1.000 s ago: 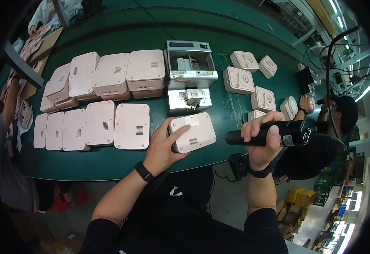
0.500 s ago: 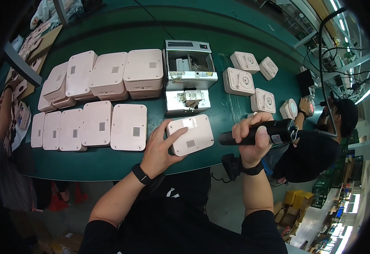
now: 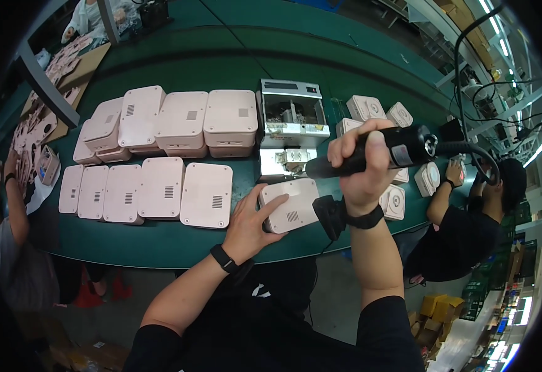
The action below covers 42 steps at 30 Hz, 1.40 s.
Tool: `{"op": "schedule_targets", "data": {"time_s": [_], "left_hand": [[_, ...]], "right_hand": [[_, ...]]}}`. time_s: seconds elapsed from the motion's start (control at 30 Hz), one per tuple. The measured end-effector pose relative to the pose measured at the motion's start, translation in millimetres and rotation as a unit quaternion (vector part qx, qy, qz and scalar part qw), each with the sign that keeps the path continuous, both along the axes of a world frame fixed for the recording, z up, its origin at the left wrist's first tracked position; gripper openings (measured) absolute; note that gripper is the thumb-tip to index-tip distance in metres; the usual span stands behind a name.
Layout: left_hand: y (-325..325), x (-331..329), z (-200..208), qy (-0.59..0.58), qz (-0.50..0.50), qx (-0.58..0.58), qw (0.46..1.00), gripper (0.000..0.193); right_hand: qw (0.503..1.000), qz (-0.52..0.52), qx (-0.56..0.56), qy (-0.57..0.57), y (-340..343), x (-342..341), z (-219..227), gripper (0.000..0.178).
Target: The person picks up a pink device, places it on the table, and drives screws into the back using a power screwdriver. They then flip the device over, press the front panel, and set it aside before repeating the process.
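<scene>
My left hand (image 3: pixel 250 224) steadies a pale pink plastic housing (image 3: pixel 296 218), its index finger across the top and its thumb along the near side. The housing lies on the table with its vented, screw-holed face up. In my right hand (image 3: pixel 369 164) is a black corded electric screwdriver (image 3: pixel 407 147), its fingers wrapped round the body. The screwdriver points left, its nose close to the front of a silver screw feeder (image 3: pixel 293 133). Whether the bit touches the feeder cannot be made out. Loose screws show inside the feeder's top bin.
Stacked pink housings (image 3: pixel 231 121) and a front row of them (image 3: pixel 206 195) stand on the left of the green table (image 3: pixel 159 245). Pink units with round dials (image 3: pixel 366 108) sit at right. A co-worker (image 3: pixel 469 217) is at the right, and another person's arm (image 3: pixel 15 192) at left.
My right hand has lifted the screwdriver away from the housing's right edge, up toward the screw feeder. My left hand stays on the housing. The whole view has shifted slightly.
</scene>
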<state>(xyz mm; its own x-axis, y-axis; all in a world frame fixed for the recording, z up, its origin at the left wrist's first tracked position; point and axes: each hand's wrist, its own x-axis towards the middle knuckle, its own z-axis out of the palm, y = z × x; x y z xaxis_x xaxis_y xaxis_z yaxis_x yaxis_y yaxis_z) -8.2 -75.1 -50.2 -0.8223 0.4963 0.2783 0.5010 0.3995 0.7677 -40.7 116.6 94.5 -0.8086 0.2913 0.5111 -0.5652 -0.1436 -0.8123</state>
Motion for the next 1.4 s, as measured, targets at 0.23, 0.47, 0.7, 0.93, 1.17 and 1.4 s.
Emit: {"op": "schedule_targets", "data": {"time_s": [0.23,0.47,0.7,0.93,1.17,1.4], "left_hand": [[-1,3,1,-0.002,0.000,0.002,1.000,0.081],[-3,-1,-1,-0.016,-0.004,0.012,1.000,0.081],[-2,-1,-6,0.002,0.004,0.017,1.000,0.081],[1,-1,-8,0.010,0.000,0.008,1.000,0.083],[1,-3,-5,0.005,0.004,-0.004,1.000,0.084],[-1,-5,1,0.004,0.009,-0.017,1.000,0.084]], "right_hand": [[0.997,-0.015,0.040,-0.059,1,-9,-5,0.023],[0.996,0.049,-0.016,-0.068,5,55,3,0.031],[0.996,0.040,0.035,-0.076,2,78,-7,0.038],[0.995,0.045,0.019,-0.088,3,81,-36,0.041],[0.995,0.064,0.016,-0.078,1,82,-37,0.042],[0.995,0.068,0.028,-0.075,-2,70,-20,0.039]]}}
